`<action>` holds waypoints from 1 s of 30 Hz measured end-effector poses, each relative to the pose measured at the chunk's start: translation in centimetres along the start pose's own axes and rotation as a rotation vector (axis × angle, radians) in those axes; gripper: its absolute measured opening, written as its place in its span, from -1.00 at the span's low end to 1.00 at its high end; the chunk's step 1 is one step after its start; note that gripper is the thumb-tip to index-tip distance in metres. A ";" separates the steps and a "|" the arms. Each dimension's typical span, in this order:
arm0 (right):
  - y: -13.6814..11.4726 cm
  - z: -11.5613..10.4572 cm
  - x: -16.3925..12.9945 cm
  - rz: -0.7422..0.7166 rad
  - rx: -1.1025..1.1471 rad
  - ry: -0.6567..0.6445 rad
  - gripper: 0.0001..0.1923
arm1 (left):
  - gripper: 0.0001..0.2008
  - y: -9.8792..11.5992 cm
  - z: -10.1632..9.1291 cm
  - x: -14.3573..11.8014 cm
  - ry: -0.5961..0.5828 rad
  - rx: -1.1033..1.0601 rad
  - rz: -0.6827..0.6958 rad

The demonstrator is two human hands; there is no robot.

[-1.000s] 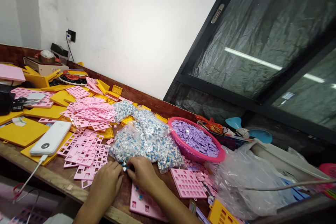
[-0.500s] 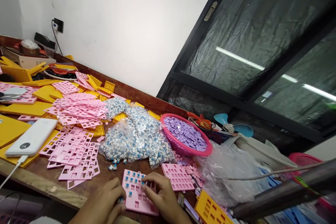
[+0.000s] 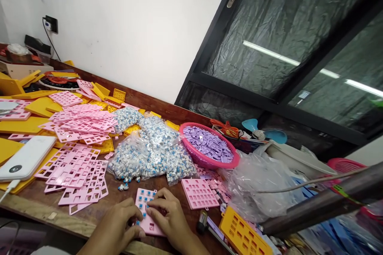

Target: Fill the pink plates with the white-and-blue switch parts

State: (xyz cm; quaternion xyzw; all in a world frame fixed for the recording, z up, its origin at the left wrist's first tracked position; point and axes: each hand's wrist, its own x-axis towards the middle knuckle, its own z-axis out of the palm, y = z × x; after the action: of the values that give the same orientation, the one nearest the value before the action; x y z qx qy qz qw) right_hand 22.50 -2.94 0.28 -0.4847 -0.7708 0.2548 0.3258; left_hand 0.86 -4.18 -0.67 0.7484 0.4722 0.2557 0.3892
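While both hands are working low in the middle of the frame, the flat pink plastic grid plate with small blue switches in its square holes [image 3: 145, 212] is lying on the brown wooden table [image 3: 38, 204] directly between them, its long axis running from the near table edge up toward the bags above it. The left hand [image 3: 116, 227] is curling its fingers against the plate's lower left edge, pinching something small that I cannot make out. The right hand [image 3: 169, 217] is resting on top of the plate, fingers bent and pressing down near its upper middle, so this hand is nearer the open holes. Just above, toward the centre of the frame, clear plastic bags of white-and-blue switches [image 3: 149, 153] are lying in a heap, with a few loose switches [image 3: 123, 186] beside the plate's upper left corner.
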 end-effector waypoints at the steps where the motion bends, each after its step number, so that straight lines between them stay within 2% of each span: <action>1: 0.0 0.0 -0.1 0.000 -0.012 -0.003 -0.87 | -0.86 -0.1 0.0 -0.1 -0.009 -0.007 0.011; 9: 0.1 0.1 0.0 -0.062 -0.023 0.002 -0.86 | -0.87 -1.1 0.8 0.0 0.027 0.124 0.060; 15: 0.1 0.2 0.1 -0.040 -0.032 0.014 -0.87 | -0.84 -0.6 1.3 -0.2 0.079 0.241 0.030; 20: 0.2 0.5 0.1 -0.020 -0.053 0.008 -0.89 | -0.86 -0.5 0.7 0.3 0.047 0.197 0.008; 23: 0.2 0.5 0.1 -0.028 -0.088 -0.007 -0.90 | -0.84 -1.6 1.3 0.4 0.077 0.199 0.084; 27: 0.2 0.4 -0.1 -0.034 -0.064 -0.017 -0.88 | -0.74 -3.0 2.1 0.2 0.068 0.196 0.173; 30: 0.0 0.3 -0.1 -0.032 -0.057 -0.020 -0.87 | -0.68 -2.5 1.9 -0.2 0.056 0.196 0.147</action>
State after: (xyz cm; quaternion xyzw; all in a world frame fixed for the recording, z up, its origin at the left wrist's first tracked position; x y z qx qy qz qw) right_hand 22.33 -2.99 0.05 -0.4788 -0.7887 0.2319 0.3082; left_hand 0.91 -4.32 -3.82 0.8080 0.4497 0.2570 0.2809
